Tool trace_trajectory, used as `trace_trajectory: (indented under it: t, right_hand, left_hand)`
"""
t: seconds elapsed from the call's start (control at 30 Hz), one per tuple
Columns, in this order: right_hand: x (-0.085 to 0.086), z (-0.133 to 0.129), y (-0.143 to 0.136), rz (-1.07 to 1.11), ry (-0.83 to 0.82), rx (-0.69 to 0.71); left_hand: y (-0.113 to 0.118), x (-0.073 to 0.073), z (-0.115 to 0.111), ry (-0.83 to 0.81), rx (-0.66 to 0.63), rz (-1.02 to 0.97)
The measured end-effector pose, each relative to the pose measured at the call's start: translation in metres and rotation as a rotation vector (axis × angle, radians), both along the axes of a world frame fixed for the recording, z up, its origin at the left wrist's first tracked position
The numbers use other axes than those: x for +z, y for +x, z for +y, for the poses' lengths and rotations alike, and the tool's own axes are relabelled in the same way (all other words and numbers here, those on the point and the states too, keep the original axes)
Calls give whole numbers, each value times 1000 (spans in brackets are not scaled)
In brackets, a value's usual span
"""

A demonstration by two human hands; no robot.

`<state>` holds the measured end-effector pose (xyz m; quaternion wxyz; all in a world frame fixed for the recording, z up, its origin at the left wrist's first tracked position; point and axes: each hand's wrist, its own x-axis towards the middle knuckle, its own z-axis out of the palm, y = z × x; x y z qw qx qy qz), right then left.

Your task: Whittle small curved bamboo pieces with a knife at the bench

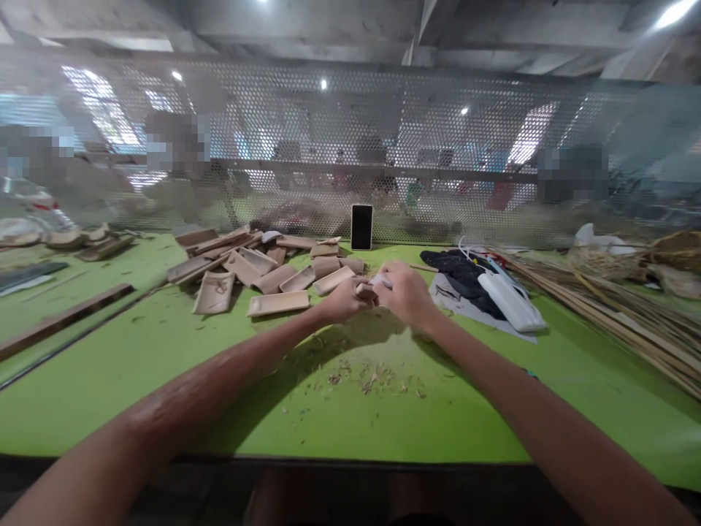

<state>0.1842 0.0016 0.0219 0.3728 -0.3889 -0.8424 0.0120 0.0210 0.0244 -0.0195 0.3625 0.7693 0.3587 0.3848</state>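
Wooden piece (366, 290) gripped betw both hands, L (346, 299) & R (406, 294); long axis left-right.

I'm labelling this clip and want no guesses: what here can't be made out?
- Head view: the small wooden piece is mostly covered by the left hand and right hand.
- Whatever pale thing the right hand grips: too small to tell.
- Behind the mesh screen: blurred people and room.
- Stick bundle: cut off at the right edge.
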Motion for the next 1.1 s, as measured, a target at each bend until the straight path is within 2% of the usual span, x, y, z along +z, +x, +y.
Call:
trace_trajectory:
  t: [0.07,0.13,0.2,0.27,0.33,0.4,0.53,0.63,0.77,0.83,0.9,0.97,1.1]
  right_hand:
    - [6,-3,0,-58,-9,-34]
    - [10,-6,0,-112,-26,-6]
    - [12,-7,2,-184,-13,-72]
    - [11,-7,4,-287,0,-191]
    - [7,-6,5,-355,2,-242]
    - [3,-2,7,-355,18,-262]
    - [-4,12,14,-304,105,-394]
    - [-9,21,20,-231,168,-319]
    - [-16,21,17,-81,206,50]
    - [-22,22,15,-41,197,170]
    - [-28,26,16,-25,198,160]
    - [-32,32,20,-16,207,86]
    - [-36,41,29,1,244,-17]
  left_hand:
    - [0,-1,-1,18,18,17]
    - [0,-1,-2,28,50,19]
    - [-1,0,-2,17,49,12]
    - [-2,2,-1,9,45,10]
    - [-3,4,-1,17,58,14]
    - [-3,5,-2,11,71,-1]
    - [-2,3,-5,-19,34,-76]
    - [-1,-3,-6,-23,37,-121]
    - [-3,-11,-4,77,113,-28]
    - [-6,-13,-1,156,159,84]
    - [-10,-14,2,257,201,224]
    - [-14,-12,3,340,219,385]
    - [-25,1,2,587,322,637]
